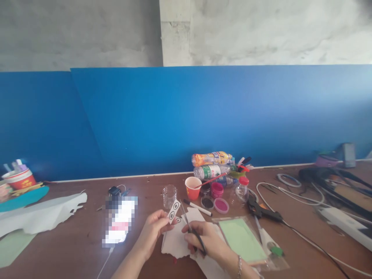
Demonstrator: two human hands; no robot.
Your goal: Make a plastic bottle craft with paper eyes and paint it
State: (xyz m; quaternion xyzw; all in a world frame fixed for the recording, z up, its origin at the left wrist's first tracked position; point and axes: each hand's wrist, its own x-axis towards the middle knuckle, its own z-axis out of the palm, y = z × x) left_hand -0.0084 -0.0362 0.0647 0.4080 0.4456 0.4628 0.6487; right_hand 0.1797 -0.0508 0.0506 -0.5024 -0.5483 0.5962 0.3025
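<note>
My left hand pinches a small white paper strip with two drawn eyes, holding it upright above the table. My right hand is closed round a pair of scissors, whose blades point up toward the strip. Under both hands lies torn white paper. A white marker pen lies just beyond the paper.
On the brown table lie a lit phone, a clear jar, a red paper cup, paint pots, plastic bottles, a glue gun, green sheets in plastic, cables and a power strip. Blue boards stand behind.
</note>
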